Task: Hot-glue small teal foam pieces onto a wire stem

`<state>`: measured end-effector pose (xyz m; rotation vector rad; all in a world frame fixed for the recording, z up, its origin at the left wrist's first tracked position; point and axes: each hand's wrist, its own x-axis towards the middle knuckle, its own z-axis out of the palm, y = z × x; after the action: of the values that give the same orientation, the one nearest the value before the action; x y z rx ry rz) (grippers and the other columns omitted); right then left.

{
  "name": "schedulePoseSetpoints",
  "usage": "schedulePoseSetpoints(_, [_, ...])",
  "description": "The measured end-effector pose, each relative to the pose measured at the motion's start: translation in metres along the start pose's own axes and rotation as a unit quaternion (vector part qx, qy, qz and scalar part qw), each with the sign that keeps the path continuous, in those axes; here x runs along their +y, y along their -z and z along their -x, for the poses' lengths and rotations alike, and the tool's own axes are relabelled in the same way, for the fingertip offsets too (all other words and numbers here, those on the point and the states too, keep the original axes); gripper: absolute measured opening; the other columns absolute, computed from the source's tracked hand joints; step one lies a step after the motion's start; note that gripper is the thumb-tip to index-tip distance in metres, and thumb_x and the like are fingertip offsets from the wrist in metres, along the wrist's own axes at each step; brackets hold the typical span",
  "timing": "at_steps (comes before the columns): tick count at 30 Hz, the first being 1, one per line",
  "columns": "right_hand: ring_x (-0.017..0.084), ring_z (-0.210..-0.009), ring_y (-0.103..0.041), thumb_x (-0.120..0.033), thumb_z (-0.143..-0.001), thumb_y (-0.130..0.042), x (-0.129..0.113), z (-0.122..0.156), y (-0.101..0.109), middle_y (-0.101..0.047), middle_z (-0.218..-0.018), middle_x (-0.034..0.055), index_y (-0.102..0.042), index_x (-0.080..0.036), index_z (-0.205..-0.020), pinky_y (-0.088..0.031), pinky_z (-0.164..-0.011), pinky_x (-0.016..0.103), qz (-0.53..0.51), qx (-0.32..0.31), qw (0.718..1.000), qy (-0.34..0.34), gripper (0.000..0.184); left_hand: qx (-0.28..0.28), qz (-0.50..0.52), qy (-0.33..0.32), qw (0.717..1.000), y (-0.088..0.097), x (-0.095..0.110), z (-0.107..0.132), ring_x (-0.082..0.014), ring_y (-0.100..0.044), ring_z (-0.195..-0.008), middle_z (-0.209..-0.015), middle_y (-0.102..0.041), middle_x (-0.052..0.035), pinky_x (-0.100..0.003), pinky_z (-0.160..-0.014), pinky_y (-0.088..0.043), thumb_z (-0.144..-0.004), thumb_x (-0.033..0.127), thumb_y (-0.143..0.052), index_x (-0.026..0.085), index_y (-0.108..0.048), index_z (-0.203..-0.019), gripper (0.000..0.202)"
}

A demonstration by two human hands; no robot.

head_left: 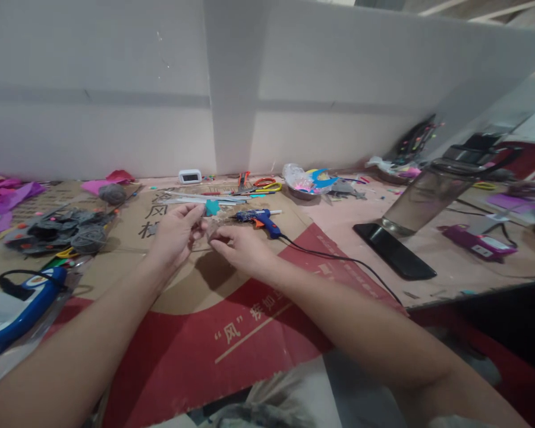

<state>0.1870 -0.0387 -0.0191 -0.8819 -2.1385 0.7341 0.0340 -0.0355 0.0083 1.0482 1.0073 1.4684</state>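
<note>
Both my hands meet over a sheet of brown and red cardboard point(232, 321). My left hand point(175, 233) pinches a small piece, with a teal scrap point(212, 207) showing just past its fingertips. My right hand point(236, 244) is closed in a pinch on the same small, pale piece point(210, 229), which is too small to name. A blue and orange glue gun point(261, 220) lies just beyond my right hand, its black cord point(339, 258) trailing to the right.
Grey yarn balls point(89, 238) and dark felt bits lie at left, with purple felt point(4, 199) behind. A blue tool point(22, 303) sits near left. Scissors point(263, 185), a white clock point(189, 176), a metal bowl point(305, 184), a black phone point(395, 249) and a clear bottle point(428, 193) stand beyond.
</note>
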Motion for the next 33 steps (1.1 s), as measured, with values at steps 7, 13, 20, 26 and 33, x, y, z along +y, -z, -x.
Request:
schedulePoseSetpoints(7, [0.015, -0.074, -0.059, -0.033, -0.095, -0.044, 0.010, -0.008, 0.062, -0.068, -0.080, 0.0047, -0.065, -0.017, -0.083, -0.039, -0.068, 0.026, 0.158, 0.089, 0.982, -0.055, 0.029, 0.023, -0.038, -0.038, 0.998, 0.011, -0.001, -0.009, -0.0044, -0.037, -0.042, -0.050, -0.051, 0.0030, -0.017, -0.039, -0.023, -0.077, 0.024, -0.069, 0.015, -0.061, -0.071, 0.014])
schedulePoseSetpoints(13, [0.022, -0.070, -0.060, -0.026, -0.078, -0.062, 0.052, -0.005, 0.080, -0.067, -0.078, 0.0145, -0.063, -0.016, -0.076, -0.040, -0.062, 0.031, 0.326, 0.009, 0.916, -0.235, 0.010, 0.017, -0.077, -0.041, 0.996, 0.013, -0.007, -0.009, -0.0050, -0.040, -0.045, -0.053, -0.052, 0.0023, -0.019, -0.042, -0.025, -0.075, 0.031, -0.073, 0.014, -0.062, -0.072, 0.020])
schedulePoseSetpoints(20, [0.012, -0.042, -0.041, -0.022, -0.068, -0.061, 0.064, -0.013, 0.063, -0.042, -0.046, -0.0046, -0.055, -0.022, -0.071, -0.030, -0.043, 0.025, 0.000, 0.071, 0.952, -0.299, 0.006, 0.021, -0.097, -0.024, 0.995, 0.016, -0.012, -0.011, -0.0057, -0.043, -0.046, -0.054, -0.054, 0.0015, -0.019, -0.042, -0.028, -0.074, 0.035, -0.073, 0.015, -0.062, -0.070, 0.023])
schedulePoseSetpoints(26, [0.010, -0.055, -0.048, -0.017, -0.064, -0.061, 0.045, -0.003, 0.061, -0.053, -0.072, -0.0030, -0.050, -0.022, -0.086, -0.042, -0.049, 0.024, -0.202, 0.182, 0.930, -0.248, 0.026, 0.045, -0.101, -0.024, 0.994, 0.017, -0.015, -0.011, -0.0057, -0.045, -0.046, -0.055, -0.054, 0.0011, -0.018, -0.042, -0.030, -0.074, 0.032, -0.073, 0.014, -0.062, -0.071, 0.021])
schedulePoseSetpoints(33, [0.013, -0.058, -0.056, -0.029, -0.077, -0.059, 0.020, 0.013, 0.053, -0.058, -0.070, -0.0022, -0.047, -0.020, -0.097, -0.049, -0.058, 0.030, -0.259, 0.131, 0.948, -0.133, 0.025, 0.072, -0.099, -0.008, 0.992, 0.014, -0.016, -0.010, -0.0065, -0.047, -0.046, -0.054, -0.056, 0.0011, -0.018, -0.042, -0.032, -0.071, 0.030, -0.075, 0.013, -0.063, -0.072, 0.020])
